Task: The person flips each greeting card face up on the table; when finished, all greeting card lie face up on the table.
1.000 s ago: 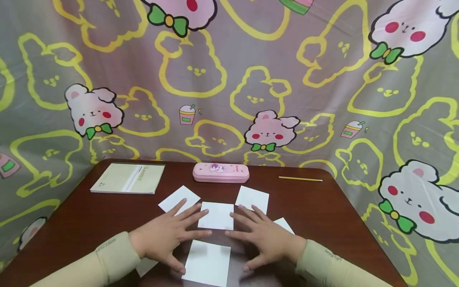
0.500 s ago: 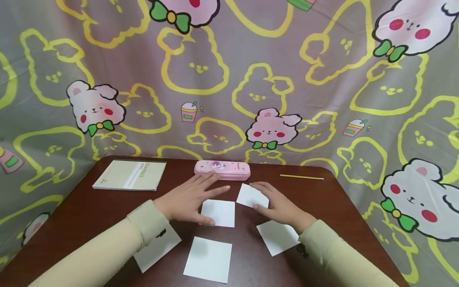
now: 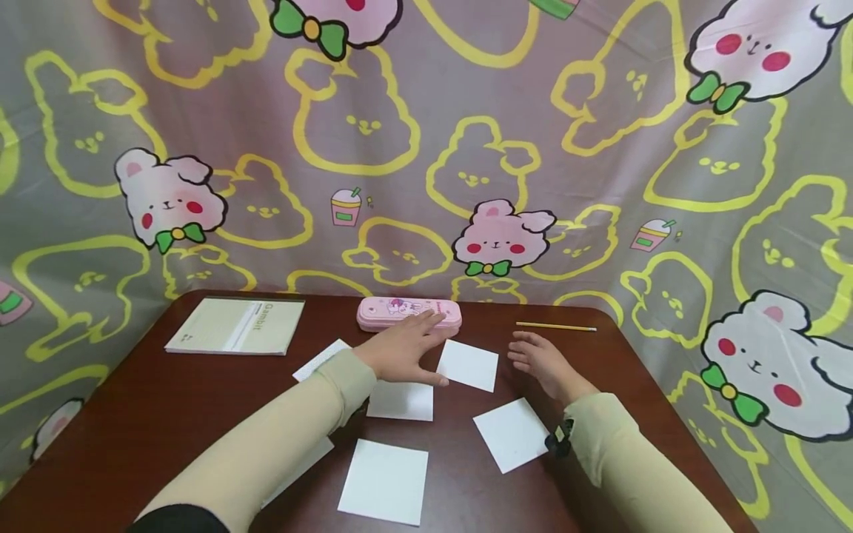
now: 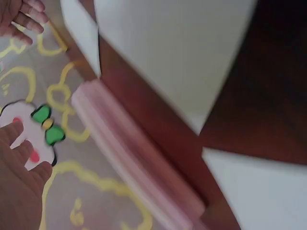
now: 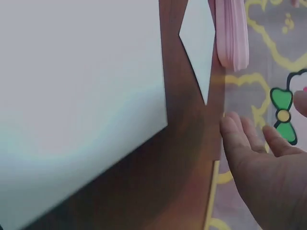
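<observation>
Six white paper squares [image 3: 383, 481] lay spread on the dark wooden tabletop [image 3: 133, 414], presumably for easy reach; beyond them, the left hand [image 3: 400, 352], fingers straight, touched the pink rectangular pencil case [image 3: 408, 314], the right hand [image 3: 543, 363] hovering loose, empty.

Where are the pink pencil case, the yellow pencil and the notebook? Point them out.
pink pencil case [image 3: 400, 314], head view, middle of its lid.
yellow pencil [image 3: 556, 326], head view, middle of its shaft.
notebook [image 3: 233, 326], head view, centre of its cover.
</observation>
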A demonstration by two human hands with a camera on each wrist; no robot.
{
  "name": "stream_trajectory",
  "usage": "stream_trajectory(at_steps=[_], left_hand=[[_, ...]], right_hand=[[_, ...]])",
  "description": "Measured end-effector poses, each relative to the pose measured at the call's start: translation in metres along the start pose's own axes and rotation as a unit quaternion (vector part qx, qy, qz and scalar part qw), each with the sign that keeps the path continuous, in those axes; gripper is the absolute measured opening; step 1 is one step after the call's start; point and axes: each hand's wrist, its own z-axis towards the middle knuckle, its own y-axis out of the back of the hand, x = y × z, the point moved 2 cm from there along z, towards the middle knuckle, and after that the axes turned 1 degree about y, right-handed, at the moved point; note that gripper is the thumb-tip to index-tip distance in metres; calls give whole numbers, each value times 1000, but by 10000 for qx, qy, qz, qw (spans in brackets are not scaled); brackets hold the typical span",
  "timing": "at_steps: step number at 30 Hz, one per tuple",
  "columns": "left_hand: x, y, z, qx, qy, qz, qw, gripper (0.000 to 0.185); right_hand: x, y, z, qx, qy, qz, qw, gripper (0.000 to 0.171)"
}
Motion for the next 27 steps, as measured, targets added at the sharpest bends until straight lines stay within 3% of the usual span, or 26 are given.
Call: stream_trajectory(at_steps=[6,12,17,20,27], left_hand=[[-13,-27,25,568,23,296,9979,106],[-32,-49,44,957,291,374,9943,110],[-37,-57,47,1355,728,185,9879,106],[-35,-58,49,1424,873,-11,9859,105],[-34,-61,54,1466,764,-188,9861,104]], right_hand=[[-7,2,3,177,-443,604,9970,57],[-15,2,5,118,-867,1121,9898,52],[-15,-2,6,259,-970,1244,9871,54],[-14,-5,8,343,-1088,1403,9835,55],[-13,-6,7,150,-1319,1953,9717,53]])
